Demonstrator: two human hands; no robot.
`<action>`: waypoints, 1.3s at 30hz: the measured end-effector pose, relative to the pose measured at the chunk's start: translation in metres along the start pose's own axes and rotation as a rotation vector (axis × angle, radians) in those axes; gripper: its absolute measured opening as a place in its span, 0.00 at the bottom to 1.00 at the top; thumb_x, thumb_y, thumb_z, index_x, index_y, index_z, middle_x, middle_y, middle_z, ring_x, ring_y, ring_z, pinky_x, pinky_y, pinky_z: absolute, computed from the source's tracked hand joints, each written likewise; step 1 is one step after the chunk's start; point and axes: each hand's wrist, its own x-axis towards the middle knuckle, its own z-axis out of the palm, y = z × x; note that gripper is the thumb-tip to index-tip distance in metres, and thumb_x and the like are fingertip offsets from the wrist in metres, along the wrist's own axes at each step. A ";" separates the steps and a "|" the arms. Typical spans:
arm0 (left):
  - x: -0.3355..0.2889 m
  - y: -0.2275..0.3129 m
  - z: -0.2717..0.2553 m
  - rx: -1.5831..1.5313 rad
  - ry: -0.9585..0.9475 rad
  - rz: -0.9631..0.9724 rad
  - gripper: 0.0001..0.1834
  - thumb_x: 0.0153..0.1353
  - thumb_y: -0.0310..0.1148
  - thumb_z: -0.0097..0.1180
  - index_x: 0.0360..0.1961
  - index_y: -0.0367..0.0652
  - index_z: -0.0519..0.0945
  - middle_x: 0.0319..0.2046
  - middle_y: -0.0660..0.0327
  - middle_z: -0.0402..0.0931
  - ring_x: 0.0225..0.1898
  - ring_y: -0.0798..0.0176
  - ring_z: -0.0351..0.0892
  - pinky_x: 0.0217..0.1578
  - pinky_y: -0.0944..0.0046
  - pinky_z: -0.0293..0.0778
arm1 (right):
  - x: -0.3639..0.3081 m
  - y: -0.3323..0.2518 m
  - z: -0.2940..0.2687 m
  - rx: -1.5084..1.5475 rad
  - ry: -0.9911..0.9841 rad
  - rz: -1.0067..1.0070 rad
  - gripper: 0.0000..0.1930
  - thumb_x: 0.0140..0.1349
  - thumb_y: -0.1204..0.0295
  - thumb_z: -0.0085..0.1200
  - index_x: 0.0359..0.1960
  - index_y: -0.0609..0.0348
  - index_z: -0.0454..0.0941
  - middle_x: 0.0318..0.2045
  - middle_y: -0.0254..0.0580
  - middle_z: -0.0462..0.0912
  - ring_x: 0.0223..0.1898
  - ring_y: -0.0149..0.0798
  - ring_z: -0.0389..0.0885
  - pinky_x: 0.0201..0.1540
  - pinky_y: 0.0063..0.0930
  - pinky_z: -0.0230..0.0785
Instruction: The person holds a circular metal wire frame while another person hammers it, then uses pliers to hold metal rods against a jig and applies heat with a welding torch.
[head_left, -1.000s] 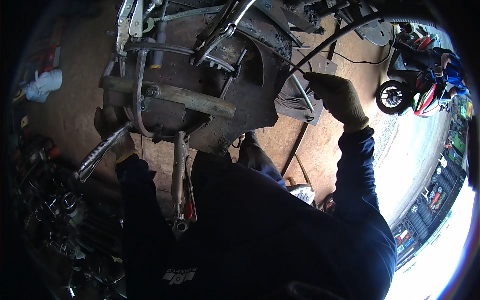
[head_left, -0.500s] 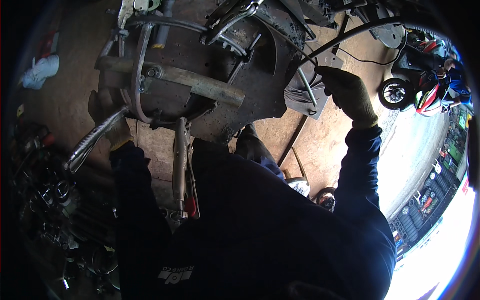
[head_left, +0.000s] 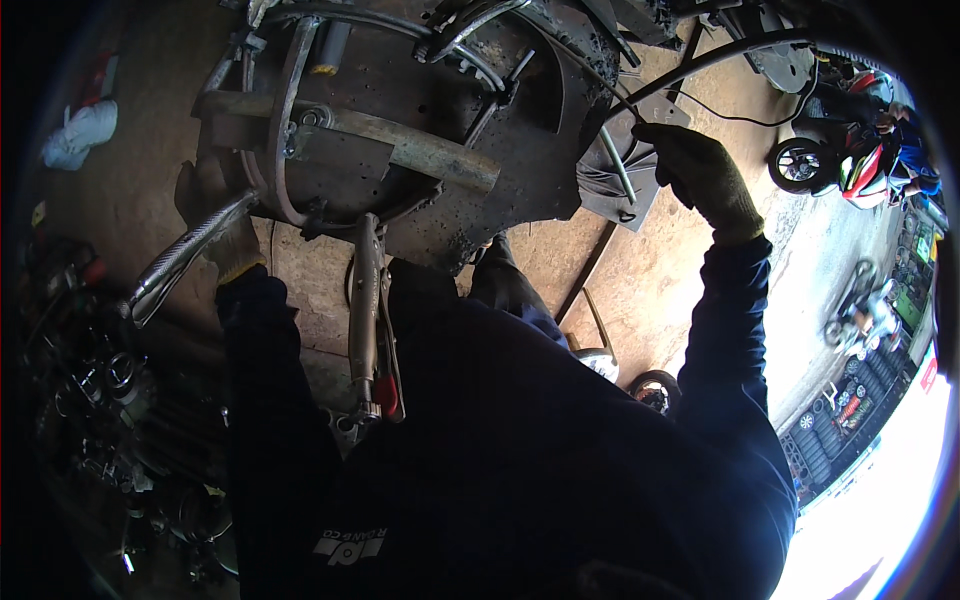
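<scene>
My right hand [head_left: 708, 182], in a pale work glove, is closed with its fingertips pinching the end of a thin rod [head_left: 585, 68], which runs up and left over the dark steel plate [head_left: 535, 185]. On that plate lies a frame of bent metal bars [head_left: 281, 130], crossed by a thick metal tube [head_left: 440, 160]. My left hand [head_left: 222, 215], also gloved, is in shadow at the frame's near left side; its fingers are too dark to read. Beside it juts one locking pliers [head_left: 190, 250]. A second locking pliers [head_left: 366, 310], with a red lever, hangs from the frame's near edge.
A thick black cable [head_left: 700, 68] arcs in from the upper right past my right hand. Flat metal pieces [head_left: 640, 170] lie beyond the plate. Dark machine parts [head_left: 110, 400] crowd the lower left. Motorbikes [head_left: 800, 165] and a person [head_left: 920, 165] are far right.
The view has shifted slightly. My right hand keeps its pinch on the thin rod, and my left hand stays by the frame. A blurred motorbike has appeared on the road at right.
</scene>
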 end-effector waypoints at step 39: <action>0.055 0.008 -0.003 0.909 0.004 0.216 0.36 0.64 0.64 0.52 0.48 0.38 0.86 0.45 0.45 0.85 0.49 0.40 0.84 0.51 0.49 0.75 | -0.011 0.055 0.149 0.846 0.173 -0.240 0.33 0.75 0.45 0.47 0.72 0.55 0.66 0.62 0.44 0.78 0.61 0.40 0.77 0.67 0.38 0.65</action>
